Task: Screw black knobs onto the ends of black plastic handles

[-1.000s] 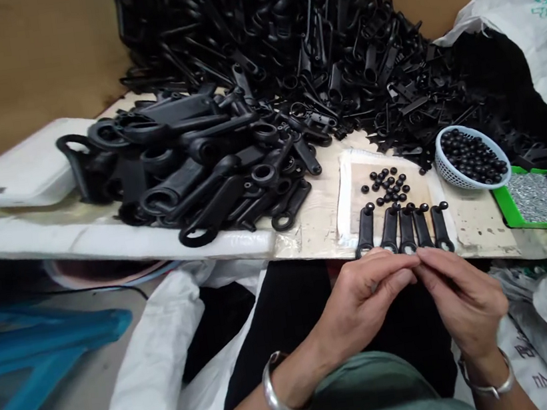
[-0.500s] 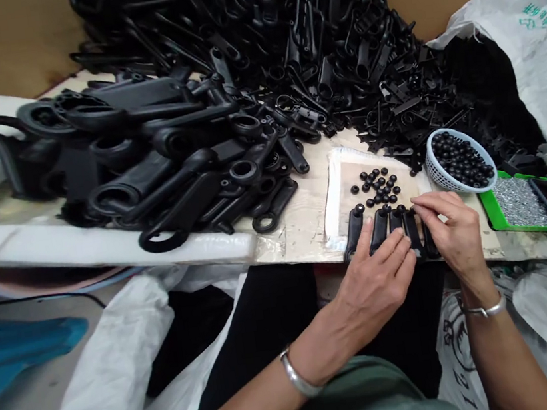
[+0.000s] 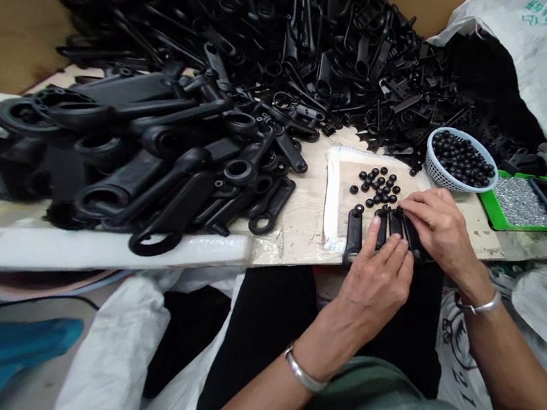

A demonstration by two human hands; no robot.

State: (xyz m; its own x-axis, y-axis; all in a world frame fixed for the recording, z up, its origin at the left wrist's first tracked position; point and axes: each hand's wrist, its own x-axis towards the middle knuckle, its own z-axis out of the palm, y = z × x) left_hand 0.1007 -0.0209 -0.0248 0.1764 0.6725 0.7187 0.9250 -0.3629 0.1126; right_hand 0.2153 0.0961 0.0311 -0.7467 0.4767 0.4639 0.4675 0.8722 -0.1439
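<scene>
Several black plastic handles (image 3: 354, 231) lie side by side at the table's front edge, their narrow ends pointing away from me. My left hand (image 3: 381, 265) rests flat across the middle ones, fingers stretched out. At the narrow end of a handle on the right, my right hand (image 3: 435, 227) has thumb and forefinger pinched together. Whatever sits between those fingertips is too small or hidden to make out. Just beyond the handles, loose black round knobs (image 3: 380, 183) are scattered on a white-edged mat (image 3: 330, 207).
A pale blue basket (image 3: 432, 167) of black knobs (image 3: 461, 157) stands at right. Beside it, a green tray (image 3: 493, 213) holds small silvery metal pieces (image 3: 522, 202). Larger black handles (image 3: 163, 206) are heaped at left, and a tall pile of black parts (image 3: 255, 32) covers the back.
My right hand has moved a little left, from the rightmost handle to the narrow end of its neighbour. The left hand stays on the handles, shifted only slightly.
</scene>
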